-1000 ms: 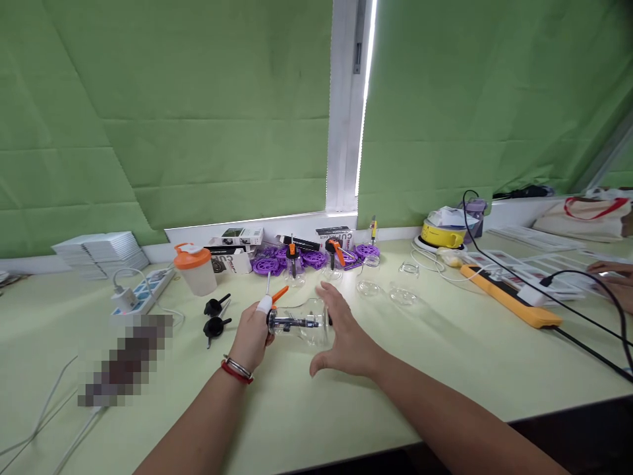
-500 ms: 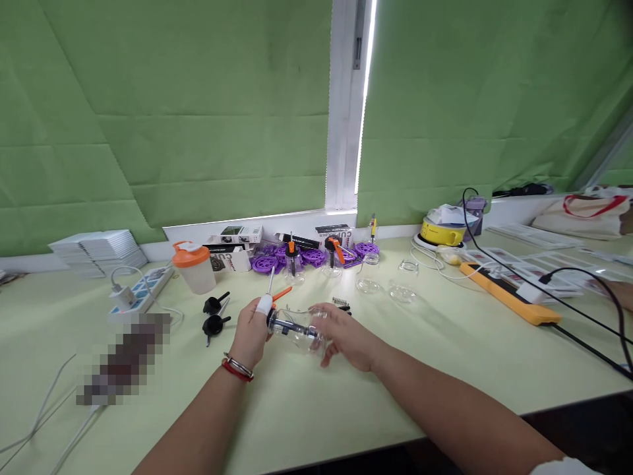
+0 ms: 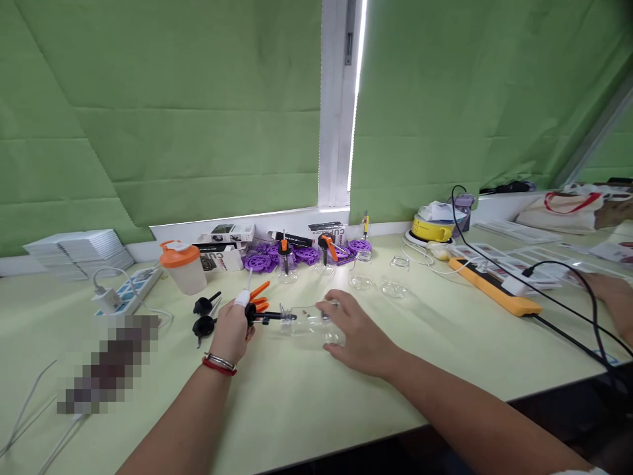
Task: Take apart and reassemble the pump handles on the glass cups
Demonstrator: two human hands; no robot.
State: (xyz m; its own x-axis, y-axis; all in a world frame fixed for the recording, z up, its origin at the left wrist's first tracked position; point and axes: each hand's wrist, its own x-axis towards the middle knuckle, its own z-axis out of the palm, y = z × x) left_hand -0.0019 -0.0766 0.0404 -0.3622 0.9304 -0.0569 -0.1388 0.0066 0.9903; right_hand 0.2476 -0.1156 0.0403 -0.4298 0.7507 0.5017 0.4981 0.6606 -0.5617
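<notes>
We have the clear bottle (image 3: 309, 328) lying sideways between the hands, over the table (image 3: 301, 415); we'd call it light, stiff, slick and maybe breakable, best held round its wide end, where the right hand (image 3: 363, 340) clasps it. We see the left hand (image 3: 231, 333) closed round the black top (image 3: 250, 315). Versus earlier, we note the dark tube (image 3: 268, 316) mostly out, its tip at the neck, instead of deep inside.
</notes>
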